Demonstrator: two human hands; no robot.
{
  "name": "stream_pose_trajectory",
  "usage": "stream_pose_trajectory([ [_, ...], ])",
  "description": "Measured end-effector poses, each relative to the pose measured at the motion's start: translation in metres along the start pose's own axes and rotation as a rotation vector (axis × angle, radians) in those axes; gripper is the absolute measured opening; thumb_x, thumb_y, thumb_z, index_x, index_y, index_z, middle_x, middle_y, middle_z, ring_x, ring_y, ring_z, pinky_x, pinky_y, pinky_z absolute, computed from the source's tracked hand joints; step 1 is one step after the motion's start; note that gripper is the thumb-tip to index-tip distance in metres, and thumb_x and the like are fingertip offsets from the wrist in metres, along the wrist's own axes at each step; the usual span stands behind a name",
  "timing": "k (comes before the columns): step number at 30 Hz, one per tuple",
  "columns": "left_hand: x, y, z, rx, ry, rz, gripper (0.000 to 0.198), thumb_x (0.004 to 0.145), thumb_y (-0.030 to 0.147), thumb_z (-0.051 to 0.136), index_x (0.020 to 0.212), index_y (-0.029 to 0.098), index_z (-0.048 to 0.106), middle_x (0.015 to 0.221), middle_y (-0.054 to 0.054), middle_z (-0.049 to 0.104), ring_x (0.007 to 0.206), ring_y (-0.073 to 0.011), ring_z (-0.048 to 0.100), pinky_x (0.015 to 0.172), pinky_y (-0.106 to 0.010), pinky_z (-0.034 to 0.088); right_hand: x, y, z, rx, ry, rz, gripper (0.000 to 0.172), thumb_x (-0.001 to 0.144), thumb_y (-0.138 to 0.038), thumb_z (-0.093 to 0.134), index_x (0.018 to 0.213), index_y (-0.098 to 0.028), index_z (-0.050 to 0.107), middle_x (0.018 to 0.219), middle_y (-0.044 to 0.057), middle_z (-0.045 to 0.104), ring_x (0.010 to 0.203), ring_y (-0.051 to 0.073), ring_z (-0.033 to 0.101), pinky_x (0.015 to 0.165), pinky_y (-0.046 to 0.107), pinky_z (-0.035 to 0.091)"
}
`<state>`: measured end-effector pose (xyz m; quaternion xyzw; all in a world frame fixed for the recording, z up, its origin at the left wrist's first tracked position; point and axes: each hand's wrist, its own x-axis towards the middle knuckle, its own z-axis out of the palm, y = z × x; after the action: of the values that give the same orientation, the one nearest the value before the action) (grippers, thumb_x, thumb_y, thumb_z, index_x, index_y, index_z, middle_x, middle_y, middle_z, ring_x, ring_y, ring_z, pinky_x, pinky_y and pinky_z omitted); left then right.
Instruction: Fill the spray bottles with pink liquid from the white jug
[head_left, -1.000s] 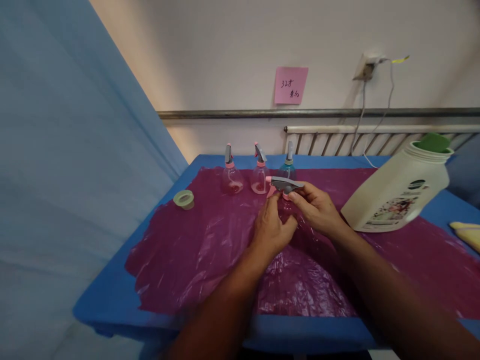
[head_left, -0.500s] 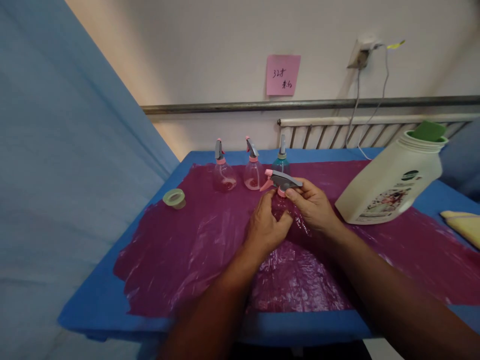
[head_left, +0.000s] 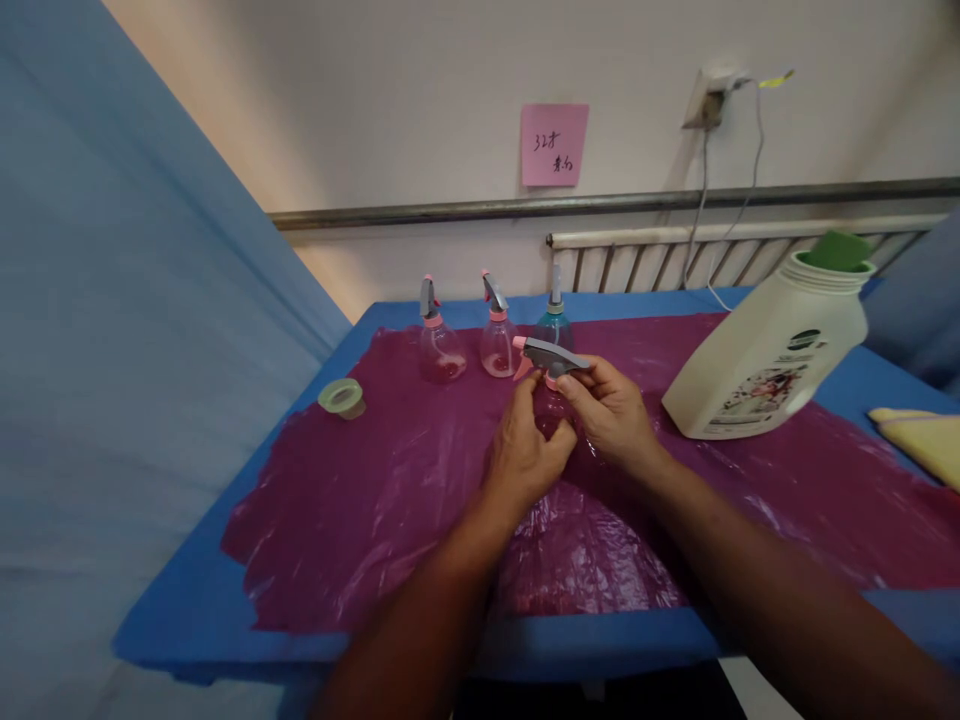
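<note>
Above the purple plastic sheet (head_left: 360,520), both hands are on a clear spray bottle (head_left: 556,358) with a grey and pink trigger head. My left hand (head_left: 525,440) wraps round its body, hiding much of it. The thumb and fingers of my right hand (head_left: 611,410) pinch the spray head at the pink collar. Behind stand two clear spray bottles with pink collars, the left one (head_left: 442,350) and the middle one (head_left: 498,345), each with some liquid low inside. A blue spray bottle (head_left: 553,325) is partly covered by the held one.
A large cream jug (head_left: 765,350) with green in its open mouth stands at right, a folded yellow cloth (head_left: 919,440) beyond it. The green cap (head_left: 341,396) lies at left. Blue cloth (head_left: 112,350) hangs along the left side; a railing (head_left: 712,235) runs behind.
The spray head in my hands has turned slightly, its nozzle now a little further left. My grip stays the same. The whole view has shifted slightly.
</note>
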<state>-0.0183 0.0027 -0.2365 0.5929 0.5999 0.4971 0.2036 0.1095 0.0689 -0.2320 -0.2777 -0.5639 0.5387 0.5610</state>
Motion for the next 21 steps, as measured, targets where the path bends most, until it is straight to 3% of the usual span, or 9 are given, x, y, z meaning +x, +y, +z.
stream_pose_trajectory([
  [7,-0.006,-0.008,0.0,0.104,0.012,0.163,0.077,0.104,0.025,0.072,0.175,0.024,0.043,0.175,-0.018,0.061,0.16,-0.035,0.063,0.134,-0.058,0.052,-0.002,0.009,0.008,-0.026,0.115,-0.053,0.043,0.088,-0.054,0.094,0.114,-0.027,0.072,0.111,0.006,0.085,0.104,0.025,0.08,0.101,0.045,0.067],
  [13,-0.007,-0.005,-0.004,0.109,-0.006,0.191,0.076,0.103,0.023,0.072,0.174,0.024,0.044,0.175,-0.018,0.061,0.16,-0.0338,0.063,0.134,-0.057,0.052,0.009,0.014,0.014,0.045,0.168,-0.058,0.066,0.071,-0.049,0.106,0.118,-0.028,0.064,0.113,0.004,0.078,0.107,0.023,0.078,0.107,0.043,0.064],
  [15,-0.006,-0.002,-0.005,0.1,-0.014,0.159,0.077,0.103,0.023,0.075,0.174,0.026,0.045,0.175,-0.017,0.061,0.16,-0.0342,0.063,0.134,-0.058,0.052,0.011,0.013,0.013,0.053,0.135,-0.029,0.068,0.07,-0.05,0.107,0.119,-0.028,0.066,0.114,0.004,0.08,0.108,0.023,0.078,0.108,0.044,0.064],
  [21,-0.003,0.005,-0.004,0.097,-0.018,0.134,0.074,0.102,0.022,0.078,0.17,0.026,0.048,0.169,-0.015,0.066,0.153,-0.0342,0.068,0.131,-0.057,0.054,0.008,0.005,0.003,0.036,-0.014,0.0,0.051,0.083,-0.054,0.099,0.118,-0.027,0.073,0.115,0.006,0.085,0.109,0.025,0.08,0.109,0.045,0.065],
])
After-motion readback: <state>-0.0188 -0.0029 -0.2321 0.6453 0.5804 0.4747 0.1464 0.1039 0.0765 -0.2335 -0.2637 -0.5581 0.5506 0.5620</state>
